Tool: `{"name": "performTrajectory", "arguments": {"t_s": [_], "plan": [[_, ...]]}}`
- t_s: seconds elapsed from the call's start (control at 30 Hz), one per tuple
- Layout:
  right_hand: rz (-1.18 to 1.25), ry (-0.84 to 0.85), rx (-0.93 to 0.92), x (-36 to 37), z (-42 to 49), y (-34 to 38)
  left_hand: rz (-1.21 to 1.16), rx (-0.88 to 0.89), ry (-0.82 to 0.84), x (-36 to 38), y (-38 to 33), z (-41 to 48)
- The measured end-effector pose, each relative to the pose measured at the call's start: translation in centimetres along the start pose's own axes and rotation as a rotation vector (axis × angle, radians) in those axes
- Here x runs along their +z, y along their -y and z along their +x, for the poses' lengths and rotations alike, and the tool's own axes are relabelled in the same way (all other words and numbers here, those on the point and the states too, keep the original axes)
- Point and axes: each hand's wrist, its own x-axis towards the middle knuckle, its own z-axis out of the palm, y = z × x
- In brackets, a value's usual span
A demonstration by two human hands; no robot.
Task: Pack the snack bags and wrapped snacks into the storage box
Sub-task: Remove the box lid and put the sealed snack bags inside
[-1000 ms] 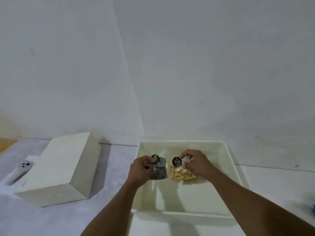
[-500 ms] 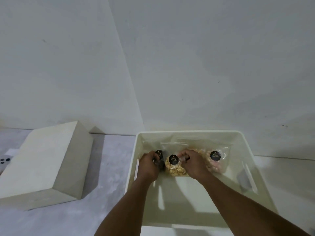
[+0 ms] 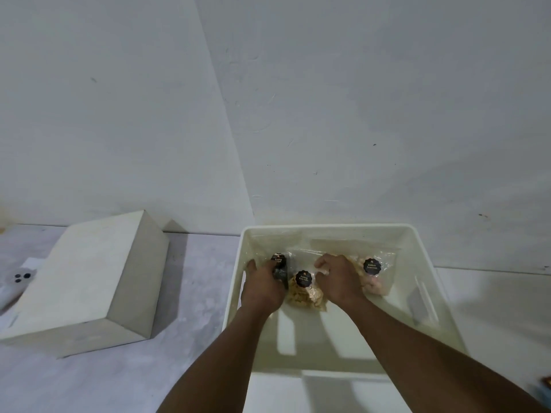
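The white storage box [image 3: 429,281] stands against the wall. Three clear snack bags with black round labels lie along its far end. My left hand [image 3: 262,286] grips the dark snack bag [image 3: 279,268] at the far left corner. My right hand [image 3: 337,281] holds the top of the yellow chip bag [image 3: 304,292] in the middle. A pink snack bag [image 3: 374,274] lies to the right, partly behind my right hand.
A closed white cardboard box [image 3: 86,281] sits to the left of the storage box. A white device [image 3: 18,280] with dark round spots lies at the far left edge. A dark object [image 3: 545,386] peeks in at the lower right edge.
Both hands have lowered the dark bag and the chip bag from above the box down to its far end. The view has shifted, bringing the pink bag into sight.
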Motion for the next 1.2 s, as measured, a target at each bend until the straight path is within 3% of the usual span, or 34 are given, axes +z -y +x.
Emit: {"name": "performTrajectory", "arguments": {"t_s": [0.27, 0.6, 0.8, 1.2], "plan": [[-0.033, 0.007, -0.004, -9.6, -3.8, 1.0, -0.002, 0.085, 0.059, -2.8, -3.5, -4.7], [0.012, 0.116, -0.059, -21.8, -13.7, -0.9, 0.017, 0.293, 0.057, -1.4, -13.4, -16.3], [0.01, 0.079, -0.044, -29.3, -22.0, -8.7, -0.02, 0.351, 0.063, 3.8, -20.3, -25.1], [-0.009, -0.018, 0.206, -39.3, -36.0, -29.5, 0.023, 0.454, 0.294, 21.5, -28.6, -39.7]]}}
